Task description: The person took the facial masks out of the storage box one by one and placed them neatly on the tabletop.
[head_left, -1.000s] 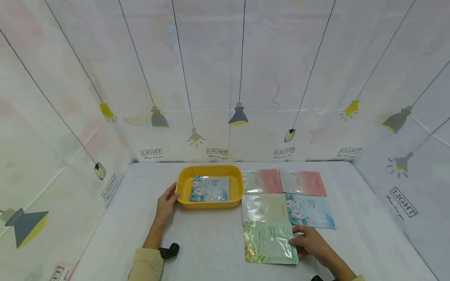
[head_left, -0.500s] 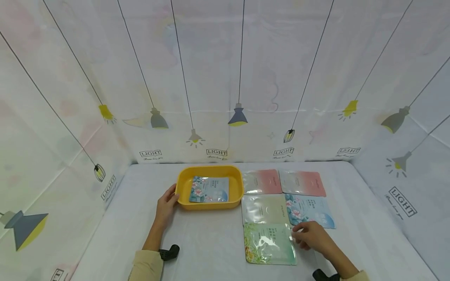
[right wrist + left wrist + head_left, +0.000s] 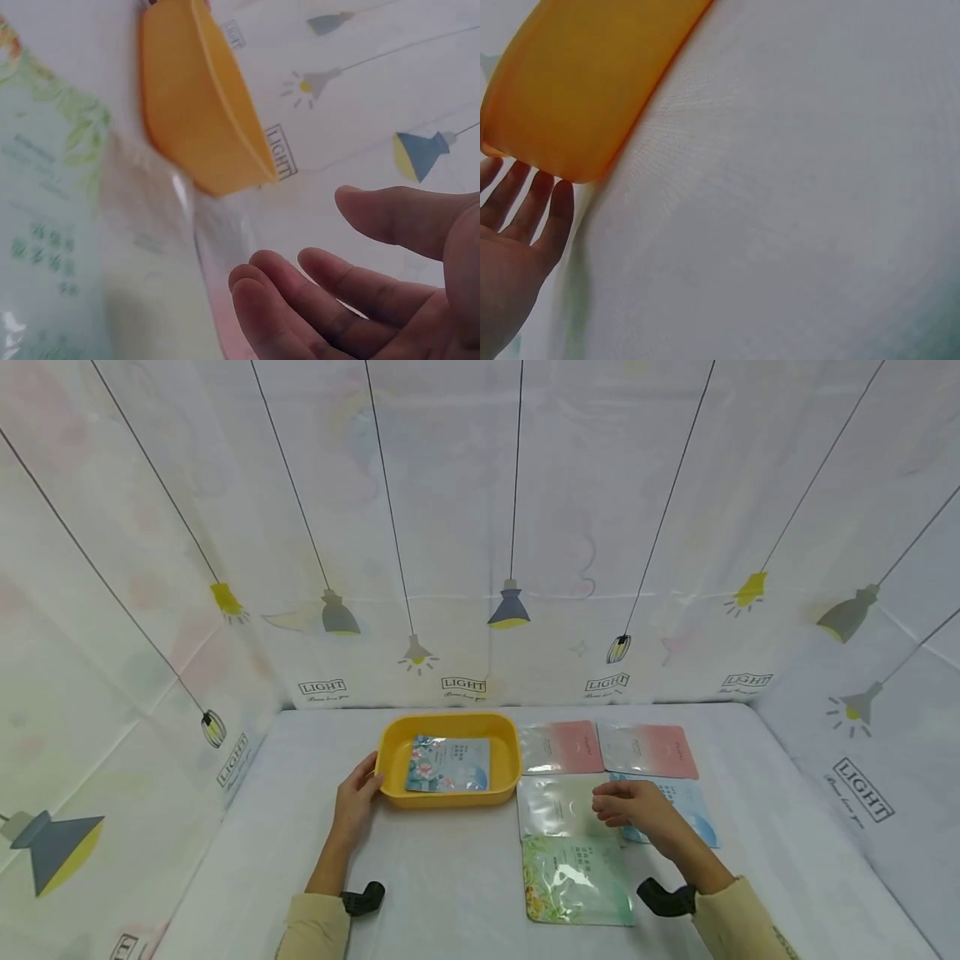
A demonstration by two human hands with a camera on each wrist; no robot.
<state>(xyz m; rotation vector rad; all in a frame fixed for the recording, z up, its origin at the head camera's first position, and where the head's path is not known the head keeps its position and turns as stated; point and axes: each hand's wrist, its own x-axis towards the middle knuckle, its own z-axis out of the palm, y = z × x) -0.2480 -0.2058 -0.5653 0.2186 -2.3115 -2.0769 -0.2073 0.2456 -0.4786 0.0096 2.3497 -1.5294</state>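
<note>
A yellow plastic tray (image 3: 450, 799) stands at the back of the table with a blue floral foil sachet (image 3: 461, 764) lying flat in it. My left hand (image 3: 355, 802) holds the tray's left end, thumb by the rim. In the left wrist view, its fingertips meet the tray's (image 3: 577, 82) outer end. My right hand (image 3: 637, 810) hovers over the seam between a pale green-grey sachet (image 3: 558, 806) and a second blue floral sachet (image 3: 693, 810), partly covering the blue one. Its fingers are loosely bent, holding nothing. Nearer me lies a green leafy sachet (image 3: 577, 885).
Two pink-and-silver sachets, one left (image 3: 566, 747) and one right (image 3: 652, 750), lie side by side along the back, right of the tray. A white cloth (image 3: 442, 877) covers the table. Lamp-printed curtain walls (image 3: 450, 527) rise at the back and sides.
My right hand has let go of the green leafy sachet's right edge and moved up and away from me, over the pale green-grey and blue sachets. The left hand stays at the tray.
</note>
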